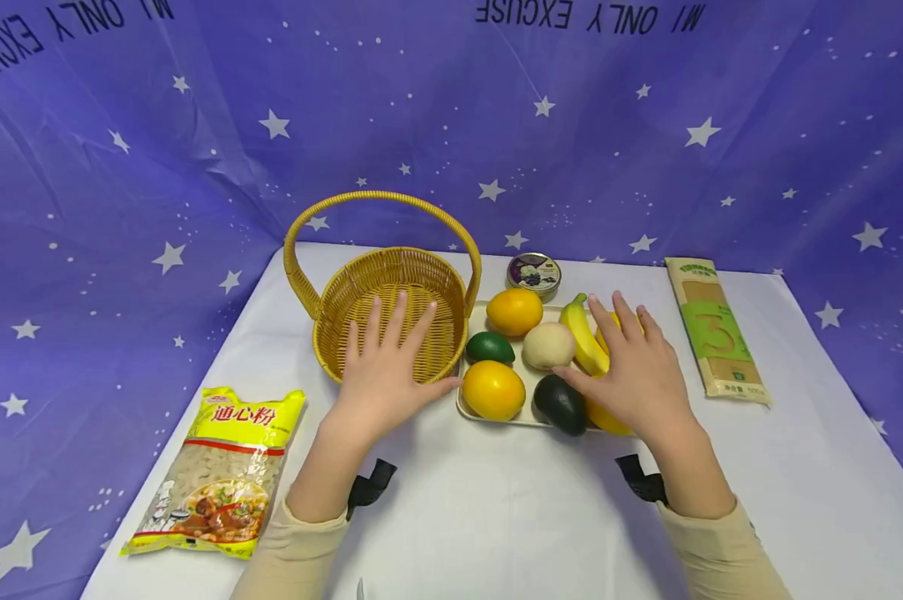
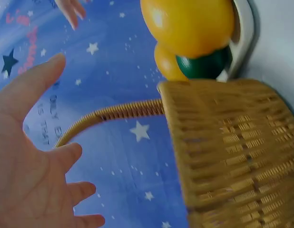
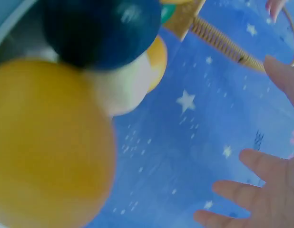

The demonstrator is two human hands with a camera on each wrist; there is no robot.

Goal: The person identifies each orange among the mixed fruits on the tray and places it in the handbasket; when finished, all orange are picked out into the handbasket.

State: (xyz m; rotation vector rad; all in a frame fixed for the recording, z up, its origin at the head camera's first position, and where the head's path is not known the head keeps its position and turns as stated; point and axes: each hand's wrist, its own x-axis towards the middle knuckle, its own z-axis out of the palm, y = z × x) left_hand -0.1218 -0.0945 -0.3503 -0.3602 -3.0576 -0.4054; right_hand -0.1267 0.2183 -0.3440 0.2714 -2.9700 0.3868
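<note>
My left hand (image 1: 386, 379), fingers spread and straight, hovers before the wicker basket (image 1: 323, 333) and overlaps its opening in the head view. Its palm faces away from me and holds nothing. Over the right part of a fruit tray (image 1: 522, 422) my right hand (image 1: 637, 375) is spread too, with nothing in its grasp. A dark avocado (image 1: 560, 405) and a banana (image 1: 584, 337) lie nearest its thumb. Also on the tray are a yellow mango (image 1: 494, 390), an orange-yellow fruit (image 1: 514, 312), a green fruit (image 1: 490, 347) and a pale round fruit (image 1: 549, 346). The right hand partly hides more yellow fruit.
A yellow bag of pasta (image 1: 218, 475) lies at the front left. Behind the tray stands a round tin (image 1: 534, 275). A noodle packet (image 1: 717, 329) with a green label lies at the right. Purple star-patterned cloth (image 1: 436, 108) hangs behind the white tabletop (image 1: 496, 517).
</note>
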